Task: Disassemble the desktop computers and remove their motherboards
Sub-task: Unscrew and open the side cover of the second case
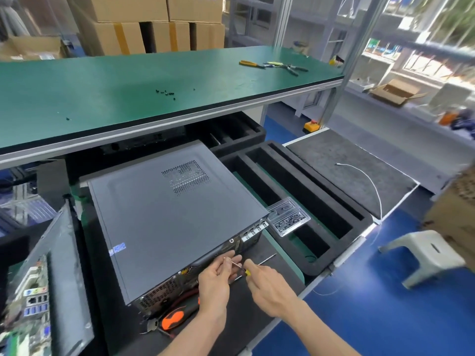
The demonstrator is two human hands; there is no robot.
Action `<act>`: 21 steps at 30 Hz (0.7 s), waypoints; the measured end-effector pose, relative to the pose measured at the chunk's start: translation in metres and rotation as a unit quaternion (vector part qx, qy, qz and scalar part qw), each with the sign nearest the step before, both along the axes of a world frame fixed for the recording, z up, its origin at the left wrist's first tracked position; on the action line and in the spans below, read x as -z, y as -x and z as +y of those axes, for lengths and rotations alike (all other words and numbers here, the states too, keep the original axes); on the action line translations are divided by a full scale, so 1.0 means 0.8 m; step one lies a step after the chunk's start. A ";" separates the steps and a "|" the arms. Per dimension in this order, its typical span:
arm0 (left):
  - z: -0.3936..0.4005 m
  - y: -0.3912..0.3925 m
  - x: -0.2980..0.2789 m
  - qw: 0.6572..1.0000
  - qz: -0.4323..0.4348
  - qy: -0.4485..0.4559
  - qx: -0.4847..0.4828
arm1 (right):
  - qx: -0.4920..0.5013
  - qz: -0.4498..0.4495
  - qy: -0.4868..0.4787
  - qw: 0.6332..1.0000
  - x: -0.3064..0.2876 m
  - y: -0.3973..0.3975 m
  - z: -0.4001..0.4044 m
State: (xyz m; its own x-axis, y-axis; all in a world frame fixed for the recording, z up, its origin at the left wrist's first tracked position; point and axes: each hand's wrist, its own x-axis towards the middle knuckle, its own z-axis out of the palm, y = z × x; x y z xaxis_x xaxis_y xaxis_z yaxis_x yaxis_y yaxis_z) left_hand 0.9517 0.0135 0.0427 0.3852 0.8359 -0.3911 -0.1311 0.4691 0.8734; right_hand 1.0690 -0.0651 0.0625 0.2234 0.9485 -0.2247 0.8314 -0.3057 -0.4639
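1. A green workbench shelf point(102, 93) runs across the upper half of the frame; loose black screws point(165, 93) lie near its middle, and yellow-handled pliers point(248, 63) with other hand tools lie toward its upper right.
2. Cardboard boxes point(144, 24) are stacked behind the shelf at the upper left.
3. A closed desktop computer case point(164, 219) lies on its side in the centre of the frame on a black mat, its perforated vent facing up and its rear panel turned to the lower edge.
4. A black foam tray point(295, 191) with long slots sits right of the case; the slots look dark and I cannot tell what they hold.
5. A second, opened case point(51, 278) stands at the lower left with its port panel and a green circuit board showing.
6. A white plastic stool point(426, 255) stands on the blue floor at the right.
7. A clear blister tray point(288, 219) rests on the foam just beside the case's right corner, with small dark screws in its compartments.
8. Orange-handled pliers point(174, 314) lie on the mat below the case.
9. The left hand point(218, 276) rests at the case's rear edge, fingers loosely round the shaft of a screwdriver point(237, 264).
10. The right hand point(267, 283) grips the screwdriver's handle, close beside the left.
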 end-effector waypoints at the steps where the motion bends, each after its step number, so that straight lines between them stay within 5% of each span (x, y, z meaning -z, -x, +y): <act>1: 0.000 -0.003 -0.001 1.000 -0.001 0.003 0.008 | 0.012 -0.001 -0.006 1.000 0.001 0.002 -0.002; 21: 0.006 -0.087 -0.038 0.993 -0.058 0.065 0.076 | 0.211 0.077 -0.198 0.954 -0.001 -0.024 -0.020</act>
